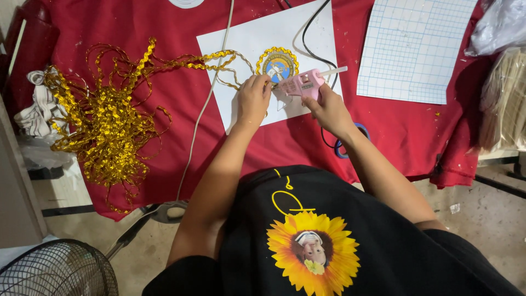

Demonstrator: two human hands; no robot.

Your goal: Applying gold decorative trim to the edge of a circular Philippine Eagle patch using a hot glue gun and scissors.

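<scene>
A person in a black top with a sunflower print (313, 253) works at a table draped w/ red cloth (164, 98), seen from above. The right hand (329, 109) is closed around the grip of a pink glue gun (304, 83), its nozzle pointing left toward a round emblem (278, 64) that is edged in gold trim. A clear glue stick (334, 71) pokes out of the gun's back end, up & to the right. The left hand (253, 98) presses down on the emblem's lower-left edge, fingers curled over the gold ric-rac trim (219, 57) where it meets the disc; whether it pinches the trim or just pins it flat can't be told. The emblem lies on a white sheet of paper (252, 38) at table centre, just in front of both hands.

The trim runs left from the emblem into a big loose tangle of gold ribbon (104, 120) spread over the cloth's left side. A black cord (309, 38) loops across the paper from the top edge toward the gun; a white cord (205, 104) crosses the cloth and drops off the near edge. A blue-lined grid sheet (416, 49) sits at upper right, well apart from the hands. Plastic-wrapped bundles (501, 93) sit at far right. A fan's wire guard (57, 271) shows at lower left on the floor.
</scene>
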